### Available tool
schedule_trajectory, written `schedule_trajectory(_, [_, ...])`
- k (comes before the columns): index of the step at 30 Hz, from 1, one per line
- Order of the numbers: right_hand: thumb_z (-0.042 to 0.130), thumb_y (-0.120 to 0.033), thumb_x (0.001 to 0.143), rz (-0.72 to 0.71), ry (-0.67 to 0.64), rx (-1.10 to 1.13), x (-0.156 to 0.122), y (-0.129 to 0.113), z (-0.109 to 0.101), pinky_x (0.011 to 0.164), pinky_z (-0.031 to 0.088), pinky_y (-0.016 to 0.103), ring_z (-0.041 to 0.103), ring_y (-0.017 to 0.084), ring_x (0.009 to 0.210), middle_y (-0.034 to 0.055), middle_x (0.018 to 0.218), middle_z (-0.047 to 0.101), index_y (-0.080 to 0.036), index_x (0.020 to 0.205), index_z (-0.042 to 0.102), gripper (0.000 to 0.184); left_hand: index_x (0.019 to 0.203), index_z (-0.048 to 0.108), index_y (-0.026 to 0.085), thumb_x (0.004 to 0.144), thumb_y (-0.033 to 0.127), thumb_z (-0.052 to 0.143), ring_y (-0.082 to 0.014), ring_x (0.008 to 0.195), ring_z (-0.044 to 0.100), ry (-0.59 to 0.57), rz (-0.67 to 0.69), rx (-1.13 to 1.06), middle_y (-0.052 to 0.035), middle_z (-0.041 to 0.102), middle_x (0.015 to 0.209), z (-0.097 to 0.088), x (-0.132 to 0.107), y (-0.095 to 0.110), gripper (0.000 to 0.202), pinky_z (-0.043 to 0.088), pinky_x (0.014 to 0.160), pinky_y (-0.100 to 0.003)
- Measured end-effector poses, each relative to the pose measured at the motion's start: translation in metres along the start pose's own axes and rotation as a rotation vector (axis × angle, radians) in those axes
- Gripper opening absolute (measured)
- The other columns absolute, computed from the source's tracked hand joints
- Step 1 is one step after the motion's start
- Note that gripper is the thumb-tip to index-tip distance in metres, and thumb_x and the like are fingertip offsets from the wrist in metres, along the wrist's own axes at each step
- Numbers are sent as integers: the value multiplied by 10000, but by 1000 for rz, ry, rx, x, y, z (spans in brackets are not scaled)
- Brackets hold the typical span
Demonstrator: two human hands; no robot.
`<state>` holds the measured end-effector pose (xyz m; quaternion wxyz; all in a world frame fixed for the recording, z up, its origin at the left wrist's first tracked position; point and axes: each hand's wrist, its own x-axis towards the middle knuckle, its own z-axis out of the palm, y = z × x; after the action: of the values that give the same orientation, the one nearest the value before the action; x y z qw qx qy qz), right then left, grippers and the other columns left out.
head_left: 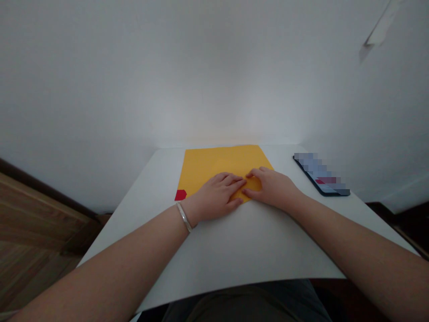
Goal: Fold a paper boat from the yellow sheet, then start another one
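Note:
A yellow sheet of paper (221, 158) lies flat on the white table (234, 250), with a small red piece (180, 195) at its near left corner. My left hand (219, 194), below a silver bracelet (184, 216), rests on the near part of the sheet with its fingers stretched to the right. My right hand (270, 185) touches the sheet's near right part, its thumb and fingers apart and curved. The fingertips of both hands almost meet. Some of the paper's near edge is hidden under the hands.
A phone (323, 176) lies on the table at the right, its screen partly blurred out. Behind the table rises a white wall (214, 71), with a peeling flap (382, 29) at upper right. Wooden furniture (36, 228) stands low on the left.

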<state>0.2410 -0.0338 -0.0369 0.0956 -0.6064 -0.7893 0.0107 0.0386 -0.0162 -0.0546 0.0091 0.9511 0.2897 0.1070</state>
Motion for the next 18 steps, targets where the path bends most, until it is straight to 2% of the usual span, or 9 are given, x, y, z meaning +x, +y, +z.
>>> schedule_trajectory(18, [547,-719,680,-21,-17,-100,-5,-4,-9,738,479,384,618,272,887,102,1003,621,-227,1079,608,637,1373,434,170,930,467,401,-230,1236,404,-4,-6,-8,-76,495,1343,-2,2,0,534,268,1093,-362])
